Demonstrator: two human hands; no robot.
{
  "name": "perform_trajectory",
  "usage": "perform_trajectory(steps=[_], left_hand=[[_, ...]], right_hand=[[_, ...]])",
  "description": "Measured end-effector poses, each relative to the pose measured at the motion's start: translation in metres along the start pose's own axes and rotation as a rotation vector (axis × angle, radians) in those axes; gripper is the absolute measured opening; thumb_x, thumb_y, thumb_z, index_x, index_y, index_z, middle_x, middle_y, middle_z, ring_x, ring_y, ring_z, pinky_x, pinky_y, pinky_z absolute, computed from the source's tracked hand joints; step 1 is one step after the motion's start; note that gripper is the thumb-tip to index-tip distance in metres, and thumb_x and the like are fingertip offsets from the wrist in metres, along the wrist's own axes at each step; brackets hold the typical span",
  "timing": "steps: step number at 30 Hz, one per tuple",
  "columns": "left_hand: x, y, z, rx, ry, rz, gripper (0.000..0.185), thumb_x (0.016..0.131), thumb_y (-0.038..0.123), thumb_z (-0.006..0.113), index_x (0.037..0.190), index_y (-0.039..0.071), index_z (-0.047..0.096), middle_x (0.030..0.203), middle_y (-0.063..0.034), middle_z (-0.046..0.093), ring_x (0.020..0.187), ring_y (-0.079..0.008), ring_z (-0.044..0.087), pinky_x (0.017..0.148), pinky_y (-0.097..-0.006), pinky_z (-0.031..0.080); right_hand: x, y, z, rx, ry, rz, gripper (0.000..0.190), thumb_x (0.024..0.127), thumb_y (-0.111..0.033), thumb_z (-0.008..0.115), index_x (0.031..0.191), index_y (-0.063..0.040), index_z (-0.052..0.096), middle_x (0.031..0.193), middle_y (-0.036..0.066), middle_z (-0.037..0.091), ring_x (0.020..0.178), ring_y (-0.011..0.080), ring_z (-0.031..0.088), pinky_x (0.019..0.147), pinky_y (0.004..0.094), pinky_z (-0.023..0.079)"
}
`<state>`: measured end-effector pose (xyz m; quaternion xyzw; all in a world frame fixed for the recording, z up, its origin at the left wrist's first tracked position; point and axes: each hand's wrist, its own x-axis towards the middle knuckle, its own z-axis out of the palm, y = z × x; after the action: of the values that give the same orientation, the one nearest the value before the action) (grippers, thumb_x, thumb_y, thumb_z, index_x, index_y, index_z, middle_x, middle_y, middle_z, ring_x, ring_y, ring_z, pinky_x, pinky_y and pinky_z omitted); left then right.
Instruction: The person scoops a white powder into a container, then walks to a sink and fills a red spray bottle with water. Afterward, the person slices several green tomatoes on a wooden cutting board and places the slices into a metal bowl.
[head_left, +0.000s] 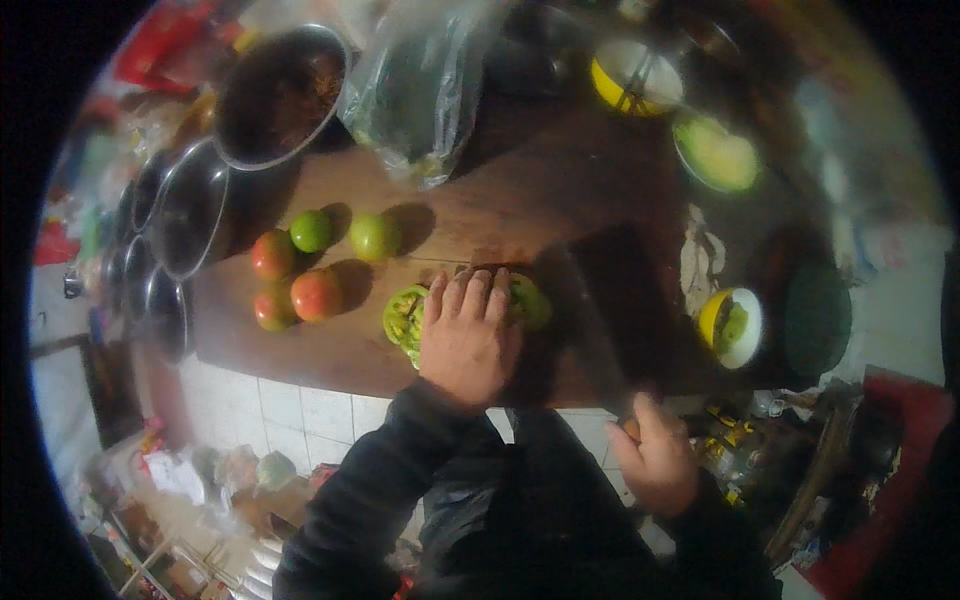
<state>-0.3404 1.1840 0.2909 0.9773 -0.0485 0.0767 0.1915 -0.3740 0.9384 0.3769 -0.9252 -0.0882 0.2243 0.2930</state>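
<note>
My left hand (471, 341) lies palm down over a cut green tomato on the wooden table (517, 187), fingers pointing away from me. Sliced green flesh (405, 315) with its seed pockets showing sticks out on the left of the hand. Another green piece (532, 301) shows past the fingers on the right. At the table's near edge, my right hand (660, 457) grips the brown handle of a broad-bladed kitchen knife (619, 300). Its dark blade points away from me, right of the tomato, and blends with its shadow. Several whole tomatoes (316, 295), red and green, sit to the left.
Metal basins (191, 210) line the left side, with a larger pot (277, 97) behind them. A clear plastic bag (424, 90) lies at the back. Two yellow-and-white bowls (709, 319) and a dish of pale green food (716, 154) stand to the right.
</note>
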Motion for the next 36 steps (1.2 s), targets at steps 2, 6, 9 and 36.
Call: perform_trajectory(steps=[2,6,9,36], left_hand=[[-0.003,0.001,0.000,-0.047,0.067,-0.032,0.054,0.085,0.019,0.070,0.135,0.002,0.056,0.134,-0.0190,0.056,0.123,-0.0410,0.054,0.109,-0.0544,0.040],[-0.005,0.000,0.004,-0.097,0.051,0.079,0.053,0.079,0.011,0.073,0.129,0.002,0.056,0.135,-0.0201,0.055,0.125,-0.0426,0.052,0.106,-0.0548,0.043],[-0.005,0.002,0.007,-0.117,0.091,0.098,0.055,0.076,0.007,0.073,0.128,0.002,0.056,0.137,-0.0212,0.054,0.126,-0.0447,0.051,0.105,-0.0554,0.043],[-0.071,-0.035,-0.004,-0.744,0.280,-0.376,0.085,0.071,0.004,0.076,0.148,0.001,0.039,0.155,-0.0268,0.037,0.143,-0.0415,0.039,0.120,-0.0459,0.032]], right_hand=[[0.002,-0.001,-0.001,0.008,-0.050,0.039,0.023,0.094,-0.017,0.070,0.101,0.000,0.056,0.079,0.023,0.066,0.072,0.0427,0.069,0.061,0.0478,0.052],[0.005,-0.001,-0.003,-0.029,-0.060,0.019,0.025,0.095,-0.017,0.071,0.103,0.001,0.056,0.080,0.023,0.067,0.073,0.0423,0.070,0.061,0.0481,0.053],[0.006,0.000,-0.005,-0.027,-0.066,0.003,0.024,0.095,-0.017,0.070,0.103,0.001,0.056,0.083,0.024,0.068,0.074,0.0425,0.070,0.061,0.0478,0.053],[0.029,0.058,-0.015,0.824,-0.377,0.353,0.021,0.103,-0.017,0.055,0.118,-0.003,0.051,0.071,0.006,0.058,0.058,0.0156,0.058,0.058,0.0321,0.050]])
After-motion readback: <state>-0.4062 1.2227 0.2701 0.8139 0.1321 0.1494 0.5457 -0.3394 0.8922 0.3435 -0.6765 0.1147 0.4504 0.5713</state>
